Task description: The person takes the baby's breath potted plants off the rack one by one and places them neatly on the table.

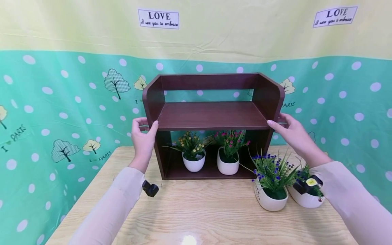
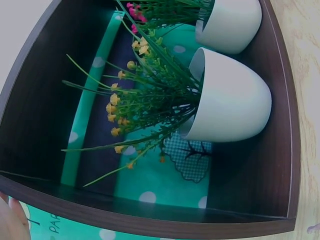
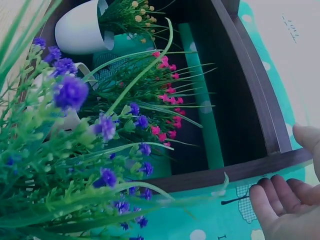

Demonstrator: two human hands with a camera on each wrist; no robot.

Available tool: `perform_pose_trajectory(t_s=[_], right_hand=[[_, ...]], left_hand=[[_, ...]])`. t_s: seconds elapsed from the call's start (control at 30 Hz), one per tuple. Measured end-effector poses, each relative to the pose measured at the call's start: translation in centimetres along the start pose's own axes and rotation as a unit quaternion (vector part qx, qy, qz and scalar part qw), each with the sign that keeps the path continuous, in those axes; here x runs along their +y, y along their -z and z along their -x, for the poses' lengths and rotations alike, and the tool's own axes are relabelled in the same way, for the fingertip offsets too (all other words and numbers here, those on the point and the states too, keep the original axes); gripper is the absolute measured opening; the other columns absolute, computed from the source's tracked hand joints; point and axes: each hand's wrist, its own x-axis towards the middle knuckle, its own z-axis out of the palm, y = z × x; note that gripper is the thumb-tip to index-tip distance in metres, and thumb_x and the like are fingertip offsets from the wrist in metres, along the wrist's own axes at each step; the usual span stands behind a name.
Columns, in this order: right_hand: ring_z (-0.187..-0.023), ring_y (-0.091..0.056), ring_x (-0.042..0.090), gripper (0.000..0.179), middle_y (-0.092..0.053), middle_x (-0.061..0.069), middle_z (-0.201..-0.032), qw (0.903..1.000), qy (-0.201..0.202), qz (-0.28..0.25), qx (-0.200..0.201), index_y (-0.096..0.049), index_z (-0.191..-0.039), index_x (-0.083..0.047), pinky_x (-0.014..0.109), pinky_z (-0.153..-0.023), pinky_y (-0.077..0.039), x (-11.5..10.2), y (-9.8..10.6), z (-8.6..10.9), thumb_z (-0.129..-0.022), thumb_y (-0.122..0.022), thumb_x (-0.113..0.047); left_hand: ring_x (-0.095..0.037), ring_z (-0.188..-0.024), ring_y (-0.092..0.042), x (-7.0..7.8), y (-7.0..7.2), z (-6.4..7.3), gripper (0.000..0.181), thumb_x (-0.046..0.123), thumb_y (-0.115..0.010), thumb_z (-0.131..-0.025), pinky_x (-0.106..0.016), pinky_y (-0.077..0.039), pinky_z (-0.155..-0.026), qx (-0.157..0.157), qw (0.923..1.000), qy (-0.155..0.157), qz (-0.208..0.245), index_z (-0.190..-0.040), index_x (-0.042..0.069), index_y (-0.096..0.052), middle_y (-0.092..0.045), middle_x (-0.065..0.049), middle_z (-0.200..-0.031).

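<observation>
A dark brown two-tier wooden shelf (image 1: 211,115) stands upright on the table. My left hand (image 1: 143,141) holds its left side panel, thumb at the front edge by the middle board and fingers on the outer side. On the opposite panel, my right hand (image 1: 294,133) grips at the same height, thumb at the front edge. Inside the lower tier sit two white pots, one with yellow flowers (image 1: 194,161) and one with pink flowers (image 1: 228,166). The upper tier holds nothing. In the left wrist view only a bit of the left hand (image 2: 12,220) shows.
A pot with purple flowers (image 1: 271,200) stands on the wooden table (image 1: 190,207) before the shelf's right corner. Another white pot (image 1: 306,200) is beside it, partly behind the right wrist camera. A green and yellow curtain (image 1: 76,119) hangs behind.
</observation>
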Motion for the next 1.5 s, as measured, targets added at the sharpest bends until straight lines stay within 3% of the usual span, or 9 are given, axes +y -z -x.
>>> perform_pose_trajectory(t_s=[0.2,0.43,0.93,1.23,1.5], right_hand=[[-0.133,-0.038,0.041,0.096,-0.037,0.023,-0.149,0.9994,0.0,-0.018,0.031,-0.018,-0.159,-0.006,0.066,-0.107,-0.03,-0.3,-0.5,-0.5,-0.093,-0.059,-0.062],[-0.127,-0.041,0.037,0.089,-0.043,0.02,-0.139,0.998,-0.001,-0.016,0.061,-0.032,-0.153,-0.004,0.062,-0.102,-0.034,-0.2,-1.0,-1.1,-0.091,-0.064,-0.06],[-0.106,-0.05,0.026,0.071,-0.052,0.016,-0.123,0.9931,0.003,0.003,0.117,-0.047,-0.128,0.0,0.035,-0.082,-0.045,0.2,-1.5,-0.8,-0.09,-0.067,-0.057],[-0.102,-0.052,0.023,0.07,-0.053,0.014,-0.12,0.9929,-0.001,0.003,0.119,-0.048,-0.127,0.0,0.026,-0.075,-0.047,0.3,-1.6,-0.6,-0.09,-0.068,-0.056],[-0.101,-0.051,0.025,0.069,-0.051,0.016,-0.119,0.9944,0.006,-0.005,0.105,-0.045,-0.127,0.002,0.029,-0.076,-0.046,0.2,-1.8,-0.6,-0.092,-0.066,-0.053]], left_hand=[[-0.016,-0.094,-0.049,-2.0,0.0,-1.0,0.036,0.028,-0.075,-0.092,-0.026,-0.047,-0.071,0.001,1.0,-0.002,0.001,-0.116,0.011,-0.053,-0.054,0.001,-0.106],[-0.017,-0.096,-0.049,-2.0,0.1,-0.9,0.037,0.033,-0.074,-0.092,-0.026,-0.049,-0.071,0.0,1.0,-0.002,0.0,-0.115,0.014,-0.054,-0.054,0.001,-0.108],[-0.017,-0.096,-0.05,-2.2,0.1,-0.9,0.038,0.035,-0.075,-0.091,-0.026,-0.049,-0.072,0.008,1.0,0.002,-0.001,-0.115,0.014,-0.054,-0.055,0.0,-0.108],[-0.017,-0.095,-0.05,-2.1,0.0,-0.7,0.039,0.035,-0.077,-0.089,-0.027,-0.047,-0.073,0.012,0.9998,0.003,0.013,-0.112,0.013,-0.054,-0.055,0.0,-0.105],[-0.018,-0.098,-0.051,-1.8,0.7,-0.4,0.043,0.038,-0.076,-0.089,-0.026,-0.049,-0.071,-0.008,0.9999,-0.006,0.0,-0.117,0.015,-0.054,-0.054,0.0,-0.11]])
